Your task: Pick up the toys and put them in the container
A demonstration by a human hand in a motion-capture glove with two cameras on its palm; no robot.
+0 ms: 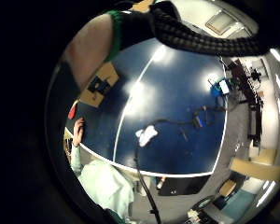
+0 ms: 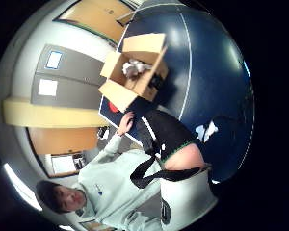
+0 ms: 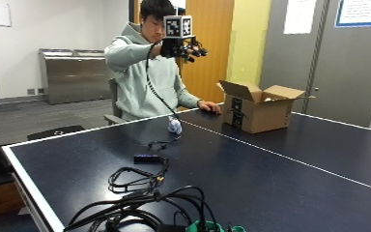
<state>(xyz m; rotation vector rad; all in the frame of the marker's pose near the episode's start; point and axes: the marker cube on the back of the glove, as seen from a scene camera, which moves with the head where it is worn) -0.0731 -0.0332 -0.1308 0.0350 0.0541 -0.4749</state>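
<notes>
Outside view first, working from the near edge of the blue table [image 3: 288, 193]: a tangle of black cables [image 3: 140, 193] sprawls there, trailing back past a small black adapter box [image 3: 146, 157]. They sit well clear of the working end, so they should not get in the way. Further back, close to the white centre line, a small pale toy [image 3: 174, 125] rests on the table, on its own, not yet collected. Beyond it and off to the side stands the open cardboard box [image 3: 257, 112], flaps spread wide so things can be dropped straight in; the thumb side palm view shows something pale already lying inside it [image 2: 133, 67]. The bare left hand [image 3: 209, 107] rests flat on the table just beside the box, probably to steady the person. Farthest back and highest, the gloved right hand [image 3: 184, 48] is raised near head height, well above both toy and box. Its fingers look loosely spread and nothing shows between them, so I judge it empty. From this height, reaching the toy calls for a long descent toward the centre line.
</notes>
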